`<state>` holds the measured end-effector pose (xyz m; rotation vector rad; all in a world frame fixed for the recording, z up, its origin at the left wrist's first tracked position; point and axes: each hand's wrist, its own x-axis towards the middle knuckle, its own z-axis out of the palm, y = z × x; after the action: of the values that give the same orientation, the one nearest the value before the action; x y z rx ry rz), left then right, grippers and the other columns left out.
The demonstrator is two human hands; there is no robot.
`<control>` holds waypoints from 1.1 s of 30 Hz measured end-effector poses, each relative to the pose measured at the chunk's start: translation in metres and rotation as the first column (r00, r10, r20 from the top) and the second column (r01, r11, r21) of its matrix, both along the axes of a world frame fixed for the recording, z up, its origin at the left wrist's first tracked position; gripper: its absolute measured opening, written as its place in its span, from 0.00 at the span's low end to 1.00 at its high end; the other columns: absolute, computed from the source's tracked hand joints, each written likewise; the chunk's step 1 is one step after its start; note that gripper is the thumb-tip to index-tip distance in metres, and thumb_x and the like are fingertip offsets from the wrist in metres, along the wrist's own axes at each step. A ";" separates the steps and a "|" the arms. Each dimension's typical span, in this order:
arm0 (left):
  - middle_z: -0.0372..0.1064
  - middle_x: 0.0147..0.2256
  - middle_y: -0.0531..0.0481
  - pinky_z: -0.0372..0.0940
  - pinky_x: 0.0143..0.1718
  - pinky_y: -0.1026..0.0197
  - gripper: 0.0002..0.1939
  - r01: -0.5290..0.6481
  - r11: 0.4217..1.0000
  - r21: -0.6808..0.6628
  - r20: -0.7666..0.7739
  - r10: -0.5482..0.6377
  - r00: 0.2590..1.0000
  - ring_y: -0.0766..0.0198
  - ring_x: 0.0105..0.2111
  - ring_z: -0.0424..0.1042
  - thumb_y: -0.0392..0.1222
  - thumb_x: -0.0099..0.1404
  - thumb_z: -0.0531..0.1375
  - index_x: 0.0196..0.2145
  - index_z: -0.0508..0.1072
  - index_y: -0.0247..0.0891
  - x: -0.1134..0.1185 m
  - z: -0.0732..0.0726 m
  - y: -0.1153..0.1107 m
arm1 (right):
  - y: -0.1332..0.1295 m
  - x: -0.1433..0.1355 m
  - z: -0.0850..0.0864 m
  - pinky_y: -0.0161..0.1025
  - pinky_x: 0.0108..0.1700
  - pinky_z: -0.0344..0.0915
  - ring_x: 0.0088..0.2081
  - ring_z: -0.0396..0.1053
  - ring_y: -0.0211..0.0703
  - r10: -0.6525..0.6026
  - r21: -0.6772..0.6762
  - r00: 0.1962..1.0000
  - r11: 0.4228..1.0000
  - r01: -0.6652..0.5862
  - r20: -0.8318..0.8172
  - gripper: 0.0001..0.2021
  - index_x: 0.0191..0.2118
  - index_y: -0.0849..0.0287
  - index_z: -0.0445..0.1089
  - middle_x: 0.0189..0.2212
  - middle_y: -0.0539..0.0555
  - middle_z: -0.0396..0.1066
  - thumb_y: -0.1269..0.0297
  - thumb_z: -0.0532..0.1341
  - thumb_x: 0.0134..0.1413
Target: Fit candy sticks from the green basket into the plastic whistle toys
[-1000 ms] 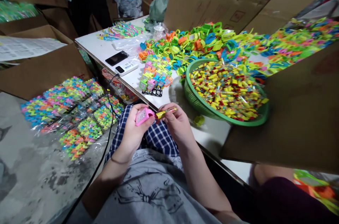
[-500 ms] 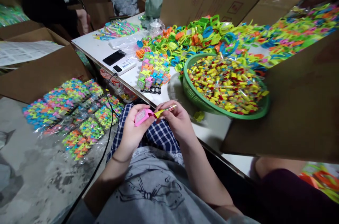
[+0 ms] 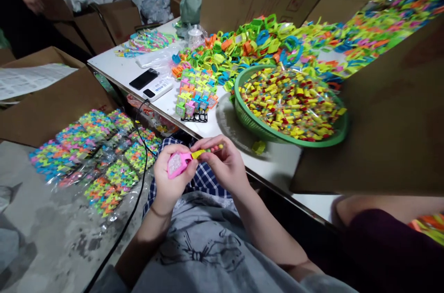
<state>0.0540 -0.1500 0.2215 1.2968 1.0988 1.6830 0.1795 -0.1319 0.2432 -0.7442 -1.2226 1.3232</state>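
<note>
My left hand point(image 3: 169, 177) is closed round a pink toy watch point(image 3: 177, 165) with a pale face, over my lap. My right hand point(image 3: 224, 163) pinches a small candy tube point(image 3: 208, 150) with a yellow end and coloured balls inside. The yellow end touches the open side of the pink watch. Beyond my hands, a black rack point(image 3: 194, 118) on the table holds several coloured toy watches point(image 3: 196, 92). A green basket point(image 3: 255, 129) full of yellow-ended candy tubes point(image 3: 291, 103) stands to the right.
Loose coloured watch straps point(image 3: 256, 45) are heaped behind the basket. A phone point(image 3: 144, 79) and a white device point(image 3: 158, 88) lie near the table's left edge. Cardboard point(image 3: 374, 131) stands at right. Bagged sets point(image 3: 93, 145) cover the floor; a black cable point(image 3: 138, 191) hangs nearby. Another person's hand point(image 3: 33, 2) shows top left.
The pink watch and my left hand have shifted slightly left and down. The candy tube's yellow end now sits at the watch's opening. The person at top left has moved left; the view has shifted.
</note>
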 end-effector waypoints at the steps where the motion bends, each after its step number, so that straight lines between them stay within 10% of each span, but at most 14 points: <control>1: 0.70 0.31 0.52 0.65 0.34 0.66 0.11 0.002 1.000 -0.012 0.001 -0.002 1.000 0.67 0.30 0.70 0.41 0.54 0.68 0.33 0.71 0.39 0.000 -0.001 0.000 | 0.001 0.000 -0.002 0.37 0.35 0.69 0.34 0.71 0.38 0.007 0.007 1.000 1.000 -0.007 -0.001 0.10 0.33 0.55 0.63 0.33 0.52 0.73 0.57 0.64 0.53; 7: 0.71 0.29 0.52 0.65 0.33 0.65 0.09 -0.006 0.999 -0.049 -0.128 0.000 0.992 0.66 0.29 0.70 0.39 0.53 0.67 0.32 0.72 0.39 -0.015 -0.008 0.009 | 0.017 0.010 -0.018 0.35 0.35 0.66 0.33 0.67 0.37 -0.022 0.114 0.986 0.994 0.003 0.168 0.09 0.32 0.56 0.68 0.32 0.51 0.67 0.57 0.65 0.51; 11: 0.72 0.32 0.50 0.65 0.36 0.62 0.09 0.182 0.980 -0.081 -0.405 -0.199 0.892 0.62 0.33 0.71 0.39 0.53 0.68 0.33 0.75 0.40 -0.041 -0.011 0.024 | 0.028 0.031 -0.024 0.37 0.37 0.64 0.33 0.67 0.38 0.111 0.156 0.871 0.965 -0.209 0.479 0.06 0.36 0.57 0.72 0.32 0.53 0.71 0.63 0.64 0.52; 16: 0.71 0.44 0.46 0.65 0.46 0.57 0.24 0.300 0.942 -0.152 -0.593 -0.330 0.735 0.57 0.44 0.70 0.39 0.55 0.67 0.50 0.71 0.46 -0.044 -0.010 0.044 | 0.031 0.040 -0.035 0.40 0.39 0.60 0.33 0.64 0.42 0.028 0.186 0.645 0.947 -0.262 0.764 0.10 0.37 0.57 0.75 0.29 0.53 0.73 0.75 0.60 0.49; 19: 0.68 0.49 0.44 0.62 0.52 0.54 0.32 0.311 0.945 -0.099 -0.566 -0.310 0.764 0.55 0.49 0.68 0.41 0.53 0.68 0.55 0.66 0.45 -0.034 -0.019 0.063 | 0.039 0.034 -0.051 0.34 0.31 0.57 0.26 0.62 0.37 0.103 0.096 0.689 0.965 -0.245 0.717 0.11 0.35 0.61 0.73 0.26 0.51 0.70 0.76 0.57 0.47; 22: 0.67 0.48 0.44 0.63 0.51 0.54 0.38 0.220 0.975 0.013 -0.475 -0.187 0.860 0.56 0.46 0.69 0.44 0.49 0.71 0.56 0.62 0.42 -0.035 -0.044 0.090 | 0.063 0.032 -0.076 0.31 0.25 0.54 0.21 0.57 0.32 0.053 0.033 0.787 0.995 -0.093 0.615 0.08 0.34 0.63 0.70 0.22 0.47 0.66 0.73 0.56 0.46; 26: 0.65 0.43 0.45 0.66 0.43 0.58 0.20 -0.139 0.988 0.070 -0.465 0.156 0.872 0.61 0.39 0.69 0.43 0.57 0.63 0.48 0.68 0.38 -0.047 -0.097 0.132 | 0.116 0.034 -0.114 0.31 0.27 0.57 0.22 0.61 0.35 -0.174 0.078 0.763 0.984 0.161 0.623 0.06 0.30 0.62 0.70 0.20 0.47 0.65 0.71 0.57 0.43; 33: 0.65 0.36 0.46 0.66 0.43 0.55 0.07 -0.205 0.978 -0.043 -0.601 0.139 0.787 0.57 0.40 0.69 0.38 0.54 0.62 0.33 0.70 0.37 -0.040 -0.148 0.178 | 0.167 0.014 -0.158 0.36 0.32 0.64 0.28 0.67 0.42 -0.357 0.195 0.708 0.933 0.303 0.609 0.07 0.32 0.61 0.71 0.28 0.54 0.71 0.68 0.58 0.45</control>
<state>0.0139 0.0284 0.0732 1.7622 1.6935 1.3307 0.1933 0.0355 0.0851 -1.3602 -1.5653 0.7166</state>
